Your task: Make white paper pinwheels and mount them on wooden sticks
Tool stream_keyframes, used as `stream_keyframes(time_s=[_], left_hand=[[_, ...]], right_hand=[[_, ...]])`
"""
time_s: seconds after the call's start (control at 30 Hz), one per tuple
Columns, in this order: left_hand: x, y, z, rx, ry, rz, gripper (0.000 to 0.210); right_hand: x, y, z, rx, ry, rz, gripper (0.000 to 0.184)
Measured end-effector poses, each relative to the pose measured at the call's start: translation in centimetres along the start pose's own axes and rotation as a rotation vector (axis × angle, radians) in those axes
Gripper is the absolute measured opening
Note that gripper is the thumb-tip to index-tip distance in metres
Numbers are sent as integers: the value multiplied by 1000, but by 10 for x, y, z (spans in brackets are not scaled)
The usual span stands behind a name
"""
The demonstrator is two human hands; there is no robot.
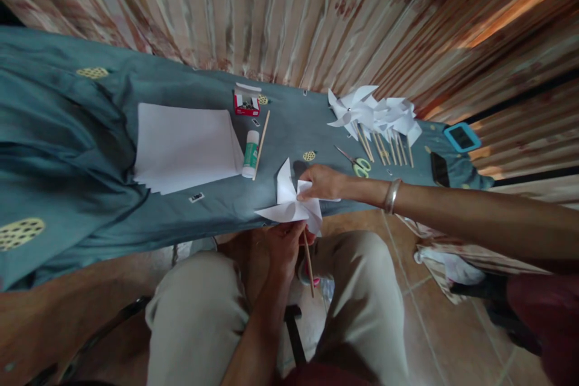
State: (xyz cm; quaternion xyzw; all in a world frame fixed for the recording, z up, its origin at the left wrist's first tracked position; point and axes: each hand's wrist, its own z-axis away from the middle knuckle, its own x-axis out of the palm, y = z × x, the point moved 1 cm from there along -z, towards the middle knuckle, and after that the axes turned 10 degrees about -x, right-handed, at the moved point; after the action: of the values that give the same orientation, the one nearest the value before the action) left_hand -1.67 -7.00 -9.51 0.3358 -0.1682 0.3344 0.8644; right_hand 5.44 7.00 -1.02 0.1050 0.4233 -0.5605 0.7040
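Note:
A white paper pinwheel (289,211) is held over the front edge of the cloth-covered table. My right hand (322,184) is closed at its middle, with the thumb and fingers pressed on the folded paper. From below, my left hand (284,244) grips the pinwheel near the top of its wooden stick (309,265). The stick points down between my knees, and paper hides its upper end. Left of the pinwheel, a glue stick (250,155) lies beside a loose wooden stick (262,143). Scissors (360,166) with green handles lie beyond my right hand.
White paper sheets (187,148) are stacked on the teal tablecloth (212,199) at left. Behind the glue stick sits a small red box (246,104). Several pinwheels (377,111) lie at back right, near a phone (439,169) and a blue-framed device (462,137). A curtain (271,12) hangs behind.

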Motion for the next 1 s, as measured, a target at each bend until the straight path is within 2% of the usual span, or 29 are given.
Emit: stream_keyframes(time_s=[0.2,0.4,0.5,0.77,1.0], left_hand=[[2,0,4,-2,16,-22,31],[7,-3,14,37,-35,-41,31],[11,-4,19,65,-47,-51,26],[15,5,28,156,-4,-194,19],[12,22,37,232,36,-334,14]], right_hand=[[0,5,4,-79,-15,-97,15],[4,20,15,-180,27,-201,16],[8,28,24,-213,100,-266,18],[21,37,50,-290,396,-410,21],[23,31,53,-363,342,-813,34]])
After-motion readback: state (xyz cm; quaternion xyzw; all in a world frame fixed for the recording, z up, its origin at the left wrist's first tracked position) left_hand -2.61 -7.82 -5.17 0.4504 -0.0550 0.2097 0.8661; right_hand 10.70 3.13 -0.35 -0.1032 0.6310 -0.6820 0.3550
